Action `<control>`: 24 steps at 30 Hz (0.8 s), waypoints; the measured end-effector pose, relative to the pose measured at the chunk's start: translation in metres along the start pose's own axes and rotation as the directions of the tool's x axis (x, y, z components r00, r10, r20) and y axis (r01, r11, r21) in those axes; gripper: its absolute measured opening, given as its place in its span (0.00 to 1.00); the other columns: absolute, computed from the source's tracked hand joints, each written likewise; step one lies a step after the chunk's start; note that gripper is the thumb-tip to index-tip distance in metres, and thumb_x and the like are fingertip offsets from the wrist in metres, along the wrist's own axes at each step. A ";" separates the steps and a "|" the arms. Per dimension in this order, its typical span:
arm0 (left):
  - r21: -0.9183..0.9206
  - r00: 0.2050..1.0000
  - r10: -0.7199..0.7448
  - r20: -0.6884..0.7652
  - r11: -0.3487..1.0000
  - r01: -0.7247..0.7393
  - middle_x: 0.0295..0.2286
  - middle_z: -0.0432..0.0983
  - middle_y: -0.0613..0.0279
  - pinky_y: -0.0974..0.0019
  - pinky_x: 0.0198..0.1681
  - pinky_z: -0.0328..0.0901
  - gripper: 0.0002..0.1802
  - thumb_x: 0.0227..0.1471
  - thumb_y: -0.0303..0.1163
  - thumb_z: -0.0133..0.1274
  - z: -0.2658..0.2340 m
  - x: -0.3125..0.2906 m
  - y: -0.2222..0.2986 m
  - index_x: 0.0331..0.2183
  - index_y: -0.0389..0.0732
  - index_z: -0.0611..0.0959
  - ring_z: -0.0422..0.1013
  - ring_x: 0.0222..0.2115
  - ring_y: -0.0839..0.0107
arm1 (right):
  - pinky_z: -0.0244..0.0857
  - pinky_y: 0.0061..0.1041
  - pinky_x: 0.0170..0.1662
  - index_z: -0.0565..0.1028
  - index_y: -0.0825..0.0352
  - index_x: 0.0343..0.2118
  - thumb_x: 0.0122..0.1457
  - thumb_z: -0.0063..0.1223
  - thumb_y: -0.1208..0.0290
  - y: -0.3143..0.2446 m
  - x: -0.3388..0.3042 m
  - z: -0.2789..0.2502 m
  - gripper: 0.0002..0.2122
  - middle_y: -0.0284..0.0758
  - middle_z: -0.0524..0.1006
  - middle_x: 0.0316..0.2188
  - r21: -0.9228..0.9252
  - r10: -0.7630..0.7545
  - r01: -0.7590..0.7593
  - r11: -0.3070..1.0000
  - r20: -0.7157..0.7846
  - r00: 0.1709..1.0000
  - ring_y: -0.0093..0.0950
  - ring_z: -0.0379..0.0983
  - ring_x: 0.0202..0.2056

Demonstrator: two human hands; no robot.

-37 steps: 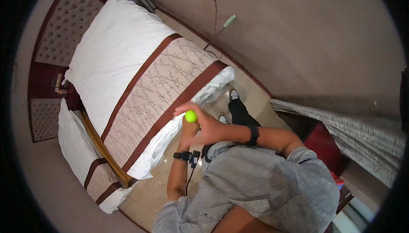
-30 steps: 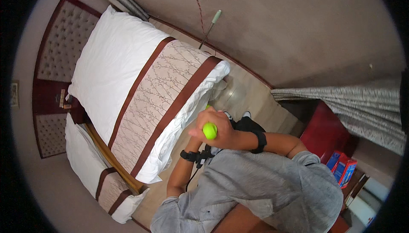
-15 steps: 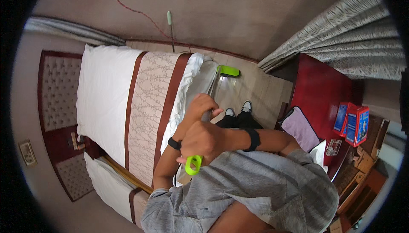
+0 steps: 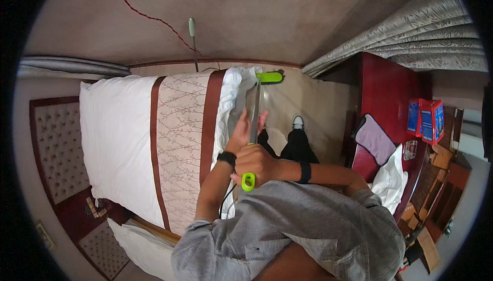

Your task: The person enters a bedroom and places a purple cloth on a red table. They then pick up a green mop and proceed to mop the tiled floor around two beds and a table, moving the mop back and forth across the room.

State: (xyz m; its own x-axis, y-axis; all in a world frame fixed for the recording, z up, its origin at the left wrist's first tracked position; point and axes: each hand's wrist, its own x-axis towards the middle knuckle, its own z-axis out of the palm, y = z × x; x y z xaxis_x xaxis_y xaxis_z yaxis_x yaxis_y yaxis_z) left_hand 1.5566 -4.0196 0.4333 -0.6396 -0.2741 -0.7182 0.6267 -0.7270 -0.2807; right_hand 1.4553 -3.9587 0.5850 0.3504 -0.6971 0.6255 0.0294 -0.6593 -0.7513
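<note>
A broom with a grey shaft [image 4: 254,107] runs away from my body, and its bright green head [image 4: 271,77] rests on the floor beyond the bed's foot. My right hand [image 4: 258,164] is wrapped round the upper shaft, just below the green looped handle end [image 4: 248,182]. Farther down, my left hand [image 4: 243,129] holds the shaft loosely, with the shaft between the thumb and fingers; some of its fingers are hidden behind it. Dark bands circle both wrists.
On the left stands a bed [image 4: 120,142] with white bedding and a patterned runner. A red desk [image 4: 377,88] at right bears a purple cloth [image 4: 376,139], red-and-blue packages [image 4: 431,122] and a glass [image 4: 410,149]. Another pole [image 4: 193,44] leans at the far wall, near a red cord [image 4: 134,8].
The broom's shaft stands more upright in view, and my left hand's grip has loosened. My hands have shifted right, while the green head appears slightly farther left and up. The view has turned somewhat.
</note>
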 end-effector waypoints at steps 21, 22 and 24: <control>0.317 0.969 0.243 0.036 0.917 -0.242 0.18 0.64 0.69 0.79 0.19 0.62 0.11 0.57 0.34 0.48 -0.090 0.004 0.125 0.26 0.42 0.70 0.60 0.15 0.83 | 0.59 0.30 0.33 0.67 0.61 0.18 0.38 0.58 0.71 0.042 0.010 0.085 0.08 0.29 0.66 0.18 0.099 -0.017 -0.014 0.995 0.305 0.952 0.30 0.67 0.26; 0.335 0.958 0.286 0.026 0.900 -0.278 0.18 0.64 0.69 0.78 0.19 0.61 0.10 0.57 0.34 0.48 -0.091 0.007 0.126 0.26 0.42 0.70 0.60 0.15 0.83 | 0.60 0.30 0.33 0.67 0.61 0.19 0.38 0.58 0.71 0.044 0.009 0.085 0.09 0.29 0.67 0.18 0.094 -0.023 -0.006 0.996 0.303 0.953 0.30 0.67 0.26; 0.257 0.968 0.250 0.019 0.935 -0.246 0.18 0.65 0.70 0.78 0.18 0.61 0.10 0.57 0.34 0.48 -0.101 0.008 0.129 0.26 0.42 0.70 0.60 0.15 0.83 | 0.59 0.30 0.33 0.68 0.61 0.20 0.38 0.57 0.70 0.041 0.008 0.090 0.08 0.30 0.69 0.19 0.105 -0.005 -0.033 0.994 0.341 0.940 0.31 0.67 0.26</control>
State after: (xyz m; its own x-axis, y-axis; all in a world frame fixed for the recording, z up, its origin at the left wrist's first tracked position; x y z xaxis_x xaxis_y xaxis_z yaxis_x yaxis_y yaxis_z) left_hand 1.6773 -4.0520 0.3267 -0.4710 -0.4586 -0.7536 0.6287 -0.7737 0.0779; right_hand 1.5433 -3.9661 0.5398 0.6484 -0.5561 0.5200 0.1159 -0.6030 -0.7893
